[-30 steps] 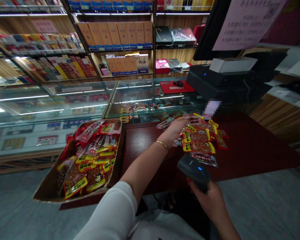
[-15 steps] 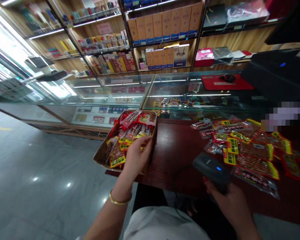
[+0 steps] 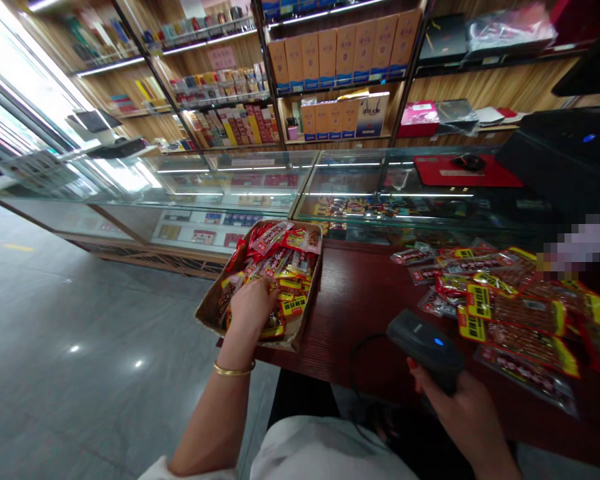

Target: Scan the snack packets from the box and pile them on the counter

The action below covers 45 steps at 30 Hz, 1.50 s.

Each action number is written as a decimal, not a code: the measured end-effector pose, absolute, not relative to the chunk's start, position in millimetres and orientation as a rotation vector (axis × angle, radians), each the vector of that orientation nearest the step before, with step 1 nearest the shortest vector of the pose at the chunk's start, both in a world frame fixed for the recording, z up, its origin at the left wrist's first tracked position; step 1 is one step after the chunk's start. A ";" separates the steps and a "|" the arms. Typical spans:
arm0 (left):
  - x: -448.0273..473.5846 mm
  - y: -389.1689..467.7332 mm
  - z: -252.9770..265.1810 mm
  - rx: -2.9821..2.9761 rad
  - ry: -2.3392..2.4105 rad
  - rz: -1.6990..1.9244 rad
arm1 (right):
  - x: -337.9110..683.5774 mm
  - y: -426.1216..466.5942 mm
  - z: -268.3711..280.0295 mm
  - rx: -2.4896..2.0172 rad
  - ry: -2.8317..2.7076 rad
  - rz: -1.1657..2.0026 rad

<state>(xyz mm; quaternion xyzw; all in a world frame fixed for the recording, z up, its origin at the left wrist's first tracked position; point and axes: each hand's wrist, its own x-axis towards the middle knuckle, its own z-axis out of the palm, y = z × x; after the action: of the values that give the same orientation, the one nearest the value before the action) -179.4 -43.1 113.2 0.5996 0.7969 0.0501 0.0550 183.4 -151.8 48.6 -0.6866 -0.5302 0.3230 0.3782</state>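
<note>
My left hand, a gold bangle at its wrist, reaches into an open cardboard box at the counter's near left corner. Red, yellow and clear snack packets fill the box. The left fingers are curled down and closed on a snack packet among them; their tips are hidden. My right hand grips the handle of a dark barcode scanner with a lit blue light. The scanner is held over the counter's front edge, its head pointing up and left. Just beyond it lies a loose pile of snack packets.
The dark red wooden counter adjoins a glass display case. A cable hangs from the scanner side. A mouse lies on a red mat. Shelves with orange boxes stand behind; grey floor is at left.
My left hand has moved left and deeper into the packets, from the box's right side towards its middle. The right hand still holds the scanner. The whole view has shifted slightly.
</note>
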 end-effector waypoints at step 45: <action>-48.5 -51.8 80.8 0.406 0.863 1.497 | 175.7 -168.4 66.8 -1.668 -1.432 0.860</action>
<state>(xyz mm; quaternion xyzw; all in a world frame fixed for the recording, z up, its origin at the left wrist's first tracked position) -48.5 -51.8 80.8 0.1773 0.3770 0.6541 0.6313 175.7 -168.4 66.8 -0.6534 -0.5611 0.3370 0.3804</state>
